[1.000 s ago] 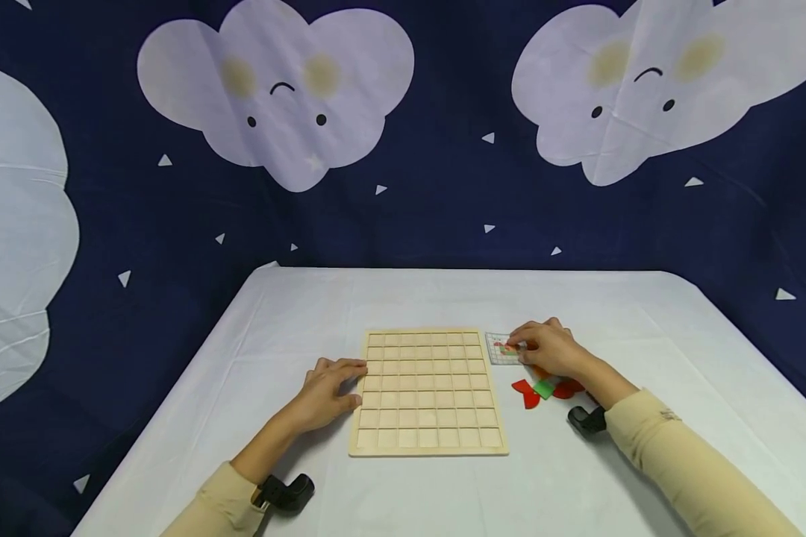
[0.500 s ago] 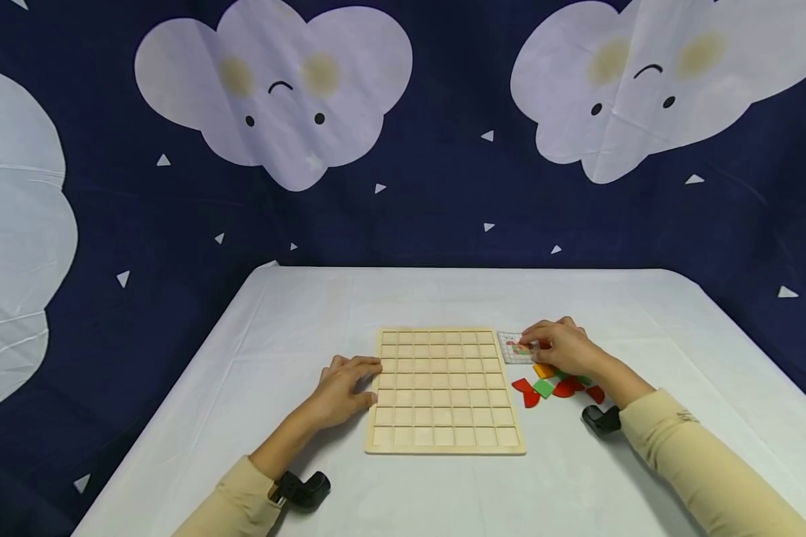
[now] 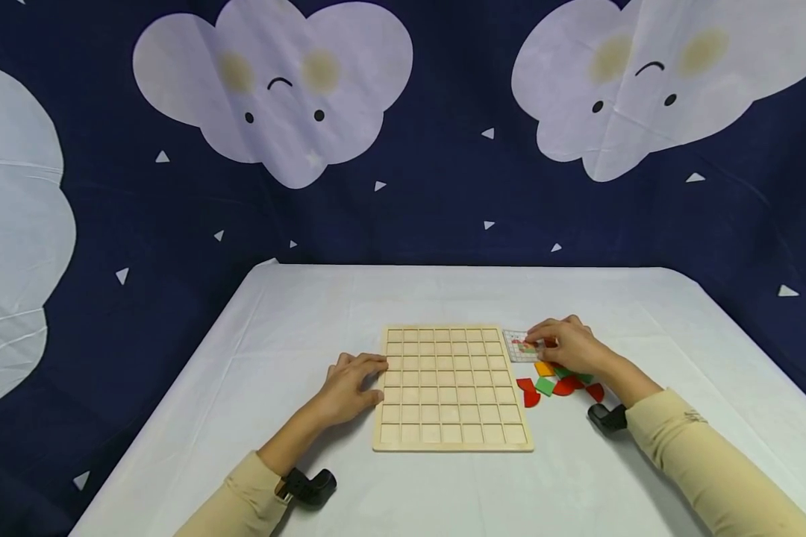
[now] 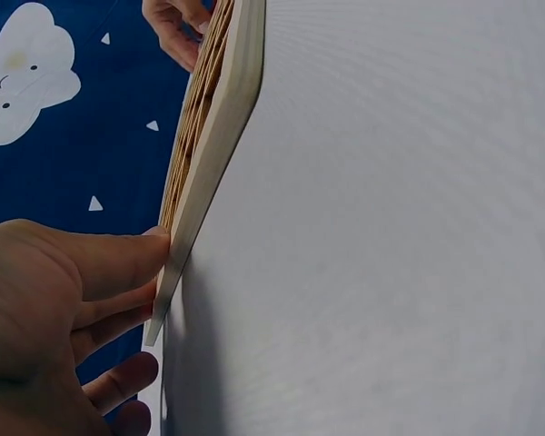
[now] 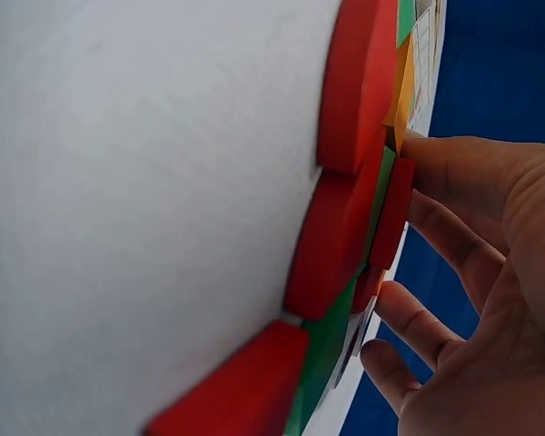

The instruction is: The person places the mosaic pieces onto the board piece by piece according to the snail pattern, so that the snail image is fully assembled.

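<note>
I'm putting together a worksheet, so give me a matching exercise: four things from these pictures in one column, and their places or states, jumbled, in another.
1. Wooden grid board
2. Orange piece
3. Left hand
4. Printed grid card

A. Touching the board's left edge
B. Beside the board's far right corner
C. Squares all unfilled
D. Among red pieces and green pieces

Pairs: 1-C, 2-D, 3-A, 4-B

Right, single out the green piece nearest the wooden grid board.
The green square, between red pieces; the other visible green pieces lie farther from the wooden grid board, nearer the right hand.
</note>
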A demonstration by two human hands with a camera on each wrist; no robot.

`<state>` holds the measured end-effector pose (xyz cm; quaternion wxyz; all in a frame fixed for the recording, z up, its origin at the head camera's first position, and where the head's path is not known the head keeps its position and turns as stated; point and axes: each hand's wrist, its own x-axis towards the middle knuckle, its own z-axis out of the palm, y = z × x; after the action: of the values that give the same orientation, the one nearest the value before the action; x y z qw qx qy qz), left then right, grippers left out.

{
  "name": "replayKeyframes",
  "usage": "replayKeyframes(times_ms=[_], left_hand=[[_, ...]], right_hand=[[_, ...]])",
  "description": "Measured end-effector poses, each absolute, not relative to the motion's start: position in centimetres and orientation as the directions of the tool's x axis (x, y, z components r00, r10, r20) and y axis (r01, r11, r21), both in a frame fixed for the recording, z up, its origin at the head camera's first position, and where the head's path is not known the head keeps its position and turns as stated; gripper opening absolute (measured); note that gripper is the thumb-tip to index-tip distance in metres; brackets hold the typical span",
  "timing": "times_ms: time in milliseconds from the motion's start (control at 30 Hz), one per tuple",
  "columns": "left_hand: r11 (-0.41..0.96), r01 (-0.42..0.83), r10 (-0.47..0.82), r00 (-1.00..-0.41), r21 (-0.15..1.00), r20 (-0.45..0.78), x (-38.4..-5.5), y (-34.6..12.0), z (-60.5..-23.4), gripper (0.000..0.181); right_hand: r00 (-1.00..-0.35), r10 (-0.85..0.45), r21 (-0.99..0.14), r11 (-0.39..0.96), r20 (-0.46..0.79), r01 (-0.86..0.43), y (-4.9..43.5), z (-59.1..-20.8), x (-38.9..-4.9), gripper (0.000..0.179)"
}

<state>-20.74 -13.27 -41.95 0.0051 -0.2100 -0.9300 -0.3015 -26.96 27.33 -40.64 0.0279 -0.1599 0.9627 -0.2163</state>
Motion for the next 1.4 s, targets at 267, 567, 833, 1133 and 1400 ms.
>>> replayKeyframes(times_ms=[267, 567, 833, 1133, 1400], left_hand=[[0.678, 0.338, 0.349, -0.930, 0.653, 0.119, -20.9, -13.1, -42.0, 0.045], [0.650, 0.316, 0.346, -0.933, 0.691, 0.101, -20.9, -12.9, -41.9, 0.045], [0.640, 0.320, 0.364, -0.927, 0.698, 0.091, -20.8, -13.0, -41.9, 0.047], [0.647, 0.301, 0.351, -0.933, 0.701, 0.077, -20.7, -12.9, -41.9, 0.047], [0.647, 0.285, 0.335, -0.940, 0.707, 0.072, -20.9, -12.9, -42.1, 0.047]], right_hand=[[-0.949, -0.315, -0.451, 0.844, 0.020, -0.290, 27.4, -40.5, -26.9, 0.028], [-0.967, -0.256, -0.469, 0.851, 0.021, -0.236, 27.7, -39.3, -26.5, 0.035], [-0.977, -0.209, -0.472, 0.858, 0.041, -0.203, 28.2, -38.0, -24.5, 0.042], [-0.989, -0.131, -0.449, 0.882, 0.062, -0.145, 30.0, -37.9, -20.9, 0.046], [-0.992, -0.078, -0.433, 0.894, 0.100, -0.114, 31.9, -39.4, -18.4, 0.049]])
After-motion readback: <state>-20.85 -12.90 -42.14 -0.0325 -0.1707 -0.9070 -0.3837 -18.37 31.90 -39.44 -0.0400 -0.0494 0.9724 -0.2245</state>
